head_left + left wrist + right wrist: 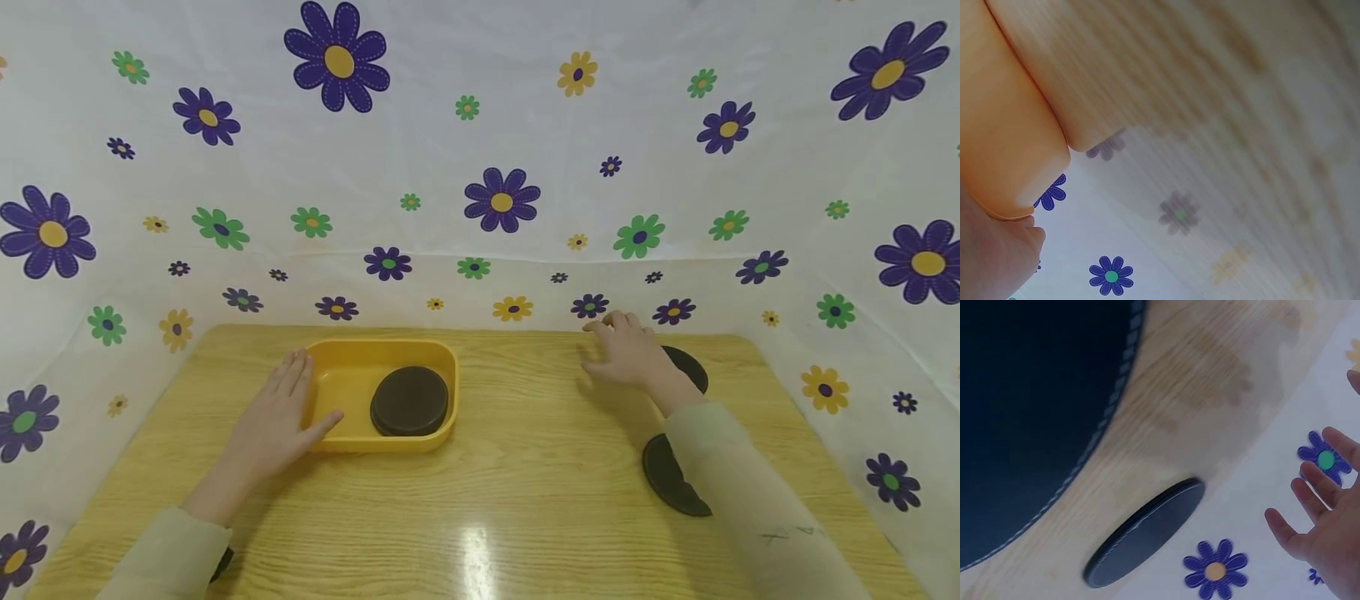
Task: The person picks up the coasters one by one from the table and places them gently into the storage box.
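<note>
A yellow rectangular tray (382, 343) stands left of centre on the table. My left hand (273, 417) lies along its left side, fingers straight and thumb over the near rim. The tray's yellow wall (1010, 112) fills one edge of the left wrist view. Inside, at the right end, sits a dark round coaster (409, 400). My right hand (628, 354) hovers near the table's back edge with spread, slightly bent fingers and nothing in them. Beside it lies a dark coaster (688, 371), and a nearer one (671, 479) with a stitched rim; the right forearm partly hides both.
The light wooden table (510, 500) ends at a white cloth (420, 150) printed with flowers, which rises behind it and on both sides. A dark bit of something (222, 567) shows beside the left cuff.
</note>
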{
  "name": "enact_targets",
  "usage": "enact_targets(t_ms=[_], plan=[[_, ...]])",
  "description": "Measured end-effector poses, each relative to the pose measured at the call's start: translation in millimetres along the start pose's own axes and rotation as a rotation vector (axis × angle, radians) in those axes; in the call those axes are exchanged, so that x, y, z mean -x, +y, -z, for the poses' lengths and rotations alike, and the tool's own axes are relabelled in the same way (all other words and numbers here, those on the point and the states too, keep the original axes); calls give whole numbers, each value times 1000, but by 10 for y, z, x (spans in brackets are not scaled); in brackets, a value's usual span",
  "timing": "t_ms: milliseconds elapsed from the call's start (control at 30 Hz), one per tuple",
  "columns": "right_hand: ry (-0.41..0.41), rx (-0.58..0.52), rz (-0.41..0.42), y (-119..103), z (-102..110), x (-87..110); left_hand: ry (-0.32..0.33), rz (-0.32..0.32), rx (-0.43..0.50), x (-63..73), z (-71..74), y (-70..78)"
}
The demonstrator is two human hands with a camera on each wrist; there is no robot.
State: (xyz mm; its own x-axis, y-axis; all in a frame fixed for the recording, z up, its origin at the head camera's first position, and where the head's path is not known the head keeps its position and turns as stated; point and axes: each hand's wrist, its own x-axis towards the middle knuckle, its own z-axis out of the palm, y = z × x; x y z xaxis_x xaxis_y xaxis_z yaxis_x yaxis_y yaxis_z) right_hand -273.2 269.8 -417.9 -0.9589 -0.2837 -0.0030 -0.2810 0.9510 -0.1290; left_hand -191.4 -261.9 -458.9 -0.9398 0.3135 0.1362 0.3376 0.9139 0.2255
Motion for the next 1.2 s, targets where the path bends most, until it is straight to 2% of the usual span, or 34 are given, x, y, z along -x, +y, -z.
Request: enact_targets(t_ms=[300, 533, 867, 1200], plan=[[-8, -22, -66, 362, 39, 136, -9, 4, -2, 2, 14, 8], [-19, 8, -103, 636, -19, 205, -5, 3, -7, 2, 23, 7], [-65, -6, -175, 873, -78, 272, -7, 3, -14, 4, 31, 7], [-95, 3, -188, 1013, -111, 352, -17, 13, -7, 8, 23, 11]])
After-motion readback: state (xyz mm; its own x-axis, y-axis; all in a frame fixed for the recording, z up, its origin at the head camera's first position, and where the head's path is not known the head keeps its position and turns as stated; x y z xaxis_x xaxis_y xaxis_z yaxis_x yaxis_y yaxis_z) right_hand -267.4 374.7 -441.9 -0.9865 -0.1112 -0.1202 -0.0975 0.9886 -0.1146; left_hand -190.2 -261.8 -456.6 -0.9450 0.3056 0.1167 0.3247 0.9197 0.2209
